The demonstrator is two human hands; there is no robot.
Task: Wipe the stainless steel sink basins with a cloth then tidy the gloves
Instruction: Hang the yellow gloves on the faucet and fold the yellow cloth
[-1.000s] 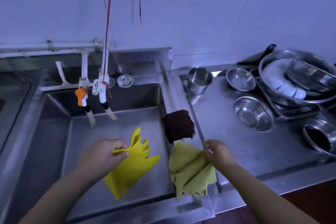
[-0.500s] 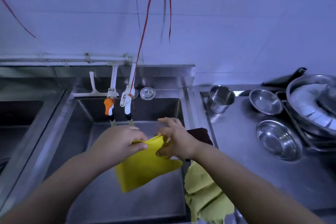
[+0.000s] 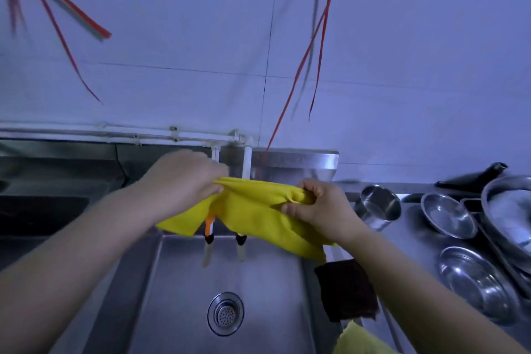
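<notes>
A yellow rubber glove (image 3: 253, 210) is stretched between both hands, high above the steel sink basin (image 3: 178, 310) and in front of the taps. My left hand (image 3: 184, 178) grips its left end; my right hand (image 3: 316, 204) grips its right end in curled fingers. The glove's lower edge drapes over the two tap spouts (image 3: 209, 230). A yellow-green cloth (image 3: 359, 339) shows at the bottom edge on the basin's right rim. A dark brown cloth (image 3: 344, 290) hangs over that rim just above it.
The basin has a round drain strainer (image 3: 225, 313). On the counter to the right stand a steel cup (image 3: 377, 205), several steel bowls (image 3: 477, 282) and a large pan (image 3: 511, 210). A second basin (image 3: 34, 210) lies at the left. Red cords (image 3: 304, 60) hang down the wall.
Both hands have lifted the yellow glove up and away from the basin toward the taps, spreading it wider between them. The view has tilted upward, showing more wall.
</notes>
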